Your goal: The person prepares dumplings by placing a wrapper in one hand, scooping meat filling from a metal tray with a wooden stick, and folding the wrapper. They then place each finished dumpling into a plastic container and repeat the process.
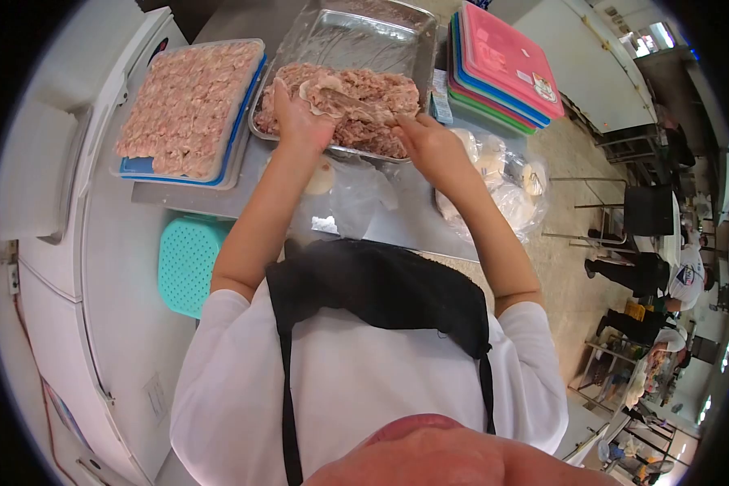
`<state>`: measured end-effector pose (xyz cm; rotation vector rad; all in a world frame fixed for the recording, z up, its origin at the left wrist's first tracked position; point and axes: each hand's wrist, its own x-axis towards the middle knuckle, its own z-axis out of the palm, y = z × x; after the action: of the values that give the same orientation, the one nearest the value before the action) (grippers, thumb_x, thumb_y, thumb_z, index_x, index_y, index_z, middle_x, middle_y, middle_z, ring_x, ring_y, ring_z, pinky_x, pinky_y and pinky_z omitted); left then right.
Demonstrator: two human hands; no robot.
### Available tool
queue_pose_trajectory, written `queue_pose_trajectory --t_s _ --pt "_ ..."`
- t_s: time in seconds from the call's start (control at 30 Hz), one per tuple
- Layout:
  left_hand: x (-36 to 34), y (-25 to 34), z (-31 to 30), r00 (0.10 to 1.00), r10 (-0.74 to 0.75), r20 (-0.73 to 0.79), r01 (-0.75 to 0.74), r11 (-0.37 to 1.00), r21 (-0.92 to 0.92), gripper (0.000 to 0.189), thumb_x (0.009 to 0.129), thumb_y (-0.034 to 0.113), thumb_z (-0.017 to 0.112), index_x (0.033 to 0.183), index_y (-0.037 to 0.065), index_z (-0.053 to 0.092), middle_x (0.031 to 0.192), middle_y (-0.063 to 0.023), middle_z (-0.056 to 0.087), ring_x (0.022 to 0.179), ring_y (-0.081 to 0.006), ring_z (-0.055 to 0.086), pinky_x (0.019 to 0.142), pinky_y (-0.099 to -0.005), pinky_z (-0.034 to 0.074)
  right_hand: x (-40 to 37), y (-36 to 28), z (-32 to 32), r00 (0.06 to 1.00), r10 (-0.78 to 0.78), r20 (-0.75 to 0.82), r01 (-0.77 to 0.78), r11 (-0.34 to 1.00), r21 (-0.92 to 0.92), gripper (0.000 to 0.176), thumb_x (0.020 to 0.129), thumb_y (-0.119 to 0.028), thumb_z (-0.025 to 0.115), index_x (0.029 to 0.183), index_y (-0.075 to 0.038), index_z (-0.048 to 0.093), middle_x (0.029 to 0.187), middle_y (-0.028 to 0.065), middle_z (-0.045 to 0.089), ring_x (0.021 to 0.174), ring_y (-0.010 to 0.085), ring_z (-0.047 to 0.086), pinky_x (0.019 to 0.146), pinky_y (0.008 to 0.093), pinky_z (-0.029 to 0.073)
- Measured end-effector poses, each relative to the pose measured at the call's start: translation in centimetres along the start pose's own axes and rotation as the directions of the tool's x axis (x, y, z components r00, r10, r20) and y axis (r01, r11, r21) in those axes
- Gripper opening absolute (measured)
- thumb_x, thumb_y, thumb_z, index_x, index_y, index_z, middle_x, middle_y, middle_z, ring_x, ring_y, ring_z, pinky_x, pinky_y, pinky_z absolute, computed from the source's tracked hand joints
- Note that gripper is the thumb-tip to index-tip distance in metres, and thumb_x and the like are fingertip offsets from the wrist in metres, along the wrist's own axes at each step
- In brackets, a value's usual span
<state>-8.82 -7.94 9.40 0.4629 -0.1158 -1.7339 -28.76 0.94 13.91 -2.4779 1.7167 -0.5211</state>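
Observation:
A metal tray (364, 39) holds a heap of ground meat filling (381, 134) in its near half. Over the heap's left side, my left hand (302, 120) holds a thin round wrapper (326, 84) with some filling on it. My right hand (433, 146) is closed around the end of a flat spreading tool (352, 103), whose other end lies against the filling on the wrapper. A pale round wrapper (320, 180) lies on the table below my left hand, beside a clear plastic sheet (355, 198).
Left stands a tray of filled pieces (188, 109) in rows. Coloured lids (510, 61) are stacked at right, above plastic bags of wrappers (502, 182). A turquoise basket (188, 263) sits below the table's left edge. Two people (684, 279) are far right.

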Motion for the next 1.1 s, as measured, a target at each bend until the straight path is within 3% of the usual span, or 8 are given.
queue_pose_trajectory --t_s 0.13,0.23,0.37,0.5,0.6,0.7,0.87,1.1 --pt "-2.4 0.2 3.3 0.996 -0.005 -0.093 0.01 0.998 0.056 0.078 0.092 0.062 0.033 0.14 0.0 0.033 0.143 -0.0229 0.036 0.133 -0.0422 0.031 0.111 -0.0588 0.019 1.0 0.6 -4.0 0.989 -0.051 0.135 0.074 0.983 -0.17 0.02 0.091 -0.023 0.056 0.103 -0.008 0.059 0.082 0.0145 0.06 0.073 0.0357 0.061 0.063 0.0442 0.049" --pt "-1.8 -0.2 2.9 0.999 0.025 -0.03 -0.024 0.999 0.029 0.076 0.093 0.059 0.036 0.14 0.0 0.032 0.141 -0.024 0.036 0.134 -0.0436 0.029 0.111 -0.0606 0.019 1.1 -0.8 -5.2 0.994 -0.103 -0.036 0.099 0.989 -0.107 0.02 0.092 -0.024 0.055 0.102 -0.008 0.059 0.083 0.0143 0.06 0.075 0.0361 0.061 0.064 0.0442 0.049" --pt "-2.1 -1.0 2.7 0.986 0.137 -0.091 -0.133 0.989 0.058 0.063 0.091 0.048 0.048 0.132 0.001 0.041 0.135 -0.0189 0.042 0.131 -0.0411 0.034 0.107 -0.0596 0.026 2.2 2.2 -3.5 0.988 -0.149 0.048 0.148 0.989 0.028 0.022 0.092 -0.025 0.055 0.102 -0.006 0.062 0.085 0.0151 0.061 0.078 0.0356 0.061 0.067 0.0434 0.049" --pt "-2.2 0.6 0.4 0.923 0.006 0.386 -0.097 0.972 0.216 0.059 0.084 0.024 0.065 0.136 0.007 0.042 0.14 -0.0155 0.04 0.13 -0.0376 0.038 0.105 -0.0511 0.034 2.6 4.6 -6.3 0.992 -0.121 -0.024 0.122 0.932 0.342 0.027 0.091 -0.025 0.057 0.103 -0.002 0.066 0.089 0.0161 0.063 0.078 0.0317 0.062 0.069 0.039 0.048" --pt "-4.4 0.8 2.0 0.891 0.134 0.434 -0.434 0.533 0.726 0.078 0.081 0.011 0.069 0.143 -0.001 0.025 0.14 -0.0171 0.04 0.123 -0.0283 0.047 0.105 -0.0405 0.04 2.5 5.0 -7.5 0.997 -0.076 -0.002 0.068 0.87 0.488 0.028 0.09 -0.026 0.061 0.103 -0.001 0.066 0.083 0.0147 0.062 0.074 0.0277 0.06 0.066 0.0354 0.047" --pt "-4.8 0.4 3.0 0.762 0.171 0.625 -0.618 -0.099 0.78 0.076 0.075 0.015 0.076 0.138 -0.001 0.037 0.129 -0.0154 0.052 0.114 -0.0202 0.055 0.096 -0.032 0.046 2.7 4.7 -8.1 0.99 -0.136 0.031 0.096 0.822 0.562 0.028 0.091 -0.027 0.061 0.101 -0.001 0.066 0.075 0.008 0.059 0.068 0.0173 0.057 0.061 0.0284 0.045" --pt "-4.7 -0.8 4.6 0.874 -0.05 0.484 -0.486 -0.122 0.865 0.055 0.071 0.024 0.081 0.118 0.003 0.06 0.104 -0.0102 0.066 0.096 -0.018 0.06 0.085 -0.0305 0.049 3.0 2.9 -10.1 0.876 -0.115 0.468 -0.296 0.639 0.71 0.03 0.095 -0.032 0.055 0.09 -0.004 0.067 0.065 -0.0021 0.053 0.053 0.0032 0.049 0.046 0.0169 0.037" --pt "-4.7 -0.6 4.3 0.922 -0.112 0.37 -0.36 0.106 0.927 0.042 0.074 0.023 0.079 0.106 0.0 0.064 0.091 -0.0064 0.068 0.082 -0.0123 0.061 0.074 -0.0273 0.05 3.6 5.3 -8.6 0.751 -0.136 0.646 -0.434 0.636 0.638 0.037 0.095 -0.036 0.054 0.08 -0.003 0.063 0.058 -0.0027 0.05 0.048 0.0025 0.046 0.042 0.0173 0.033"
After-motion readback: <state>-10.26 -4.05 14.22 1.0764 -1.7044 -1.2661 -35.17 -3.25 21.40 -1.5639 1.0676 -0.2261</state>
